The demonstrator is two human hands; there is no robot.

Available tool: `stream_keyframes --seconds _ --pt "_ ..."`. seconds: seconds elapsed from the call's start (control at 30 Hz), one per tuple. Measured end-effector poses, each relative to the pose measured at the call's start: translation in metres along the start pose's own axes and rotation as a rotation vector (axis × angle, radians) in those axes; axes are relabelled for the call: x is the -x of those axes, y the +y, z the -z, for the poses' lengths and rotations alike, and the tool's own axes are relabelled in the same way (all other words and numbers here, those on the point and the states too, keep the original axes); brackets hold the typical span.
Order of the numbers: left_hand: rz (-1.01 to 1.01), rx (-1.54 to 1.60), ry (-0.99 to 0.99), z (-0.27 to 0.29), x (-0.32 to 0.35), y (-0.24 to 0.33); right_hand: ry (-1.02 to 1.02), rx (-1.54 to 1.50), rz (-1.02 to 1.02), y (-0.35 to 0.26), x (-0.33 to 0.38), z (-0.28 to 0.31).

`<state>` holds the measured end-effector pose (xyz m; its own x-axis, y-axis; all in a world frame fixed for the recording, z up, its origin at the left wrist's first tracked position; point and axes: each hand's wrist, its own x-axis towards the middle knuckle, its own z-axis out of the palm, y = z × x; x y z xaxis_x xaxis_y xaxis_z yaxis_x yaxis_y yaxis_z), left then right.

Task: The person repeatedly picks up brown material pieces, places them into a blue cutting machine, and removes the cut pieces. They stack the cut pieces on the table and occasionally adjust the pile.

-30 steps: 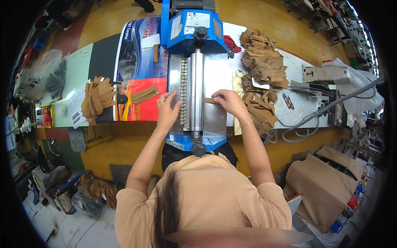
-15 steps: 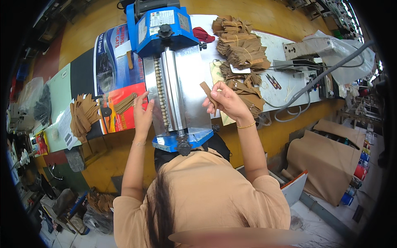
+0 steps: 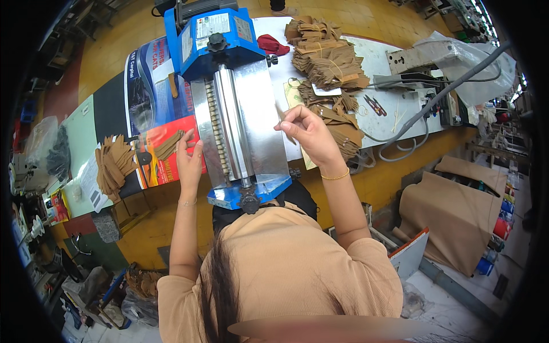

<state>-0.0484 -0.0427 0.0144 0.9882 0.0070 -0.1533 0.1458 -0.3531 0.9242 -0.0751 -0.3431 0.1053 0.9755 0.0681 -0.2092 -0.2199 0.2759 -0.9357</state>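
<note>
Between my arms stands a blue-ended roller machine (image 3: 274, 184), its long steel roller (image 3: 234, 123) running away from me beside a ribbed brass-coloured roller (image 3: 216, 131). My right hand (image 3: 311, 137) pinches a thin brown strip (image 3: 291, 138), which looks like leather, between thumb and fingers. The strip is seen nearly edge-on, above the right side of the machine's metal plate (image 3: 266, 123). On the left, my left hand (image 3: 190, 163) has its fingers apart and hangs at the end of a small stack of brown strips (image 3: 167, 147). Whether it touches them I cannot tell.
Bundled brown strips (image 3: 331, 63) pile up at the right of the machine. Past them lie red-handled snippers (image 3: 376, 106) and a thick grey cable (image 3: 440, 91). More loose strips (image 3: 114, 163) are heaped at the left. A red cloth (image 3: 271, 44) lies behind.
My left hand has moved left, off the machine's edge to the small strip stack. My right hand has turned the strip from face-on to nearly edge-on. The view has shifted slightly.
</note>
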Motion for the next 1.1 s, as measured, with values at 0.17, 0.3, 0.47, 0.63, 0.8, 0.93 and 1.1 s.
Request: stream_keyframes --seconds 0.17,0.3,0.47,0.63,0.8,0.93,1.1 --pt "0.007 0.008 0.004 0.002 0.001 0.002 0.049 0.053 0.005 -0.018 0.009 -0.010" --pt "-0.055 0.050 0.006 -0.002 0.000 0.001 0.051 0.032 -0.013 -0.038 0.017 -0.020" --pt "-0.027 0.078 -0.005 -0.004 0.000 0.011 0.002 0.019 -0.010 -0.052 0.024 -0.028" --pt "0.014 0.202 -0.054 -0.006 0.008 0.059 -0.076 -0.074 -0.023 -0.060 0.029 -0.036" --pt "0.162 0.714 -0.408 -0.011 0.022 0.121 -0.214 -0.203 -0.081 -0.065 0.029 -0.045" --pt "0.182 0.864 -0.477 -0.020 0.017 0.142 -0.268 -0.317 -0.186 -0.067 0.030 -0.052" --pt "0.166 0.727 -0.356 -0.021 0.015 0.143 -0.199 -0.139 -0.272 -0.062 0.027 -0.045"
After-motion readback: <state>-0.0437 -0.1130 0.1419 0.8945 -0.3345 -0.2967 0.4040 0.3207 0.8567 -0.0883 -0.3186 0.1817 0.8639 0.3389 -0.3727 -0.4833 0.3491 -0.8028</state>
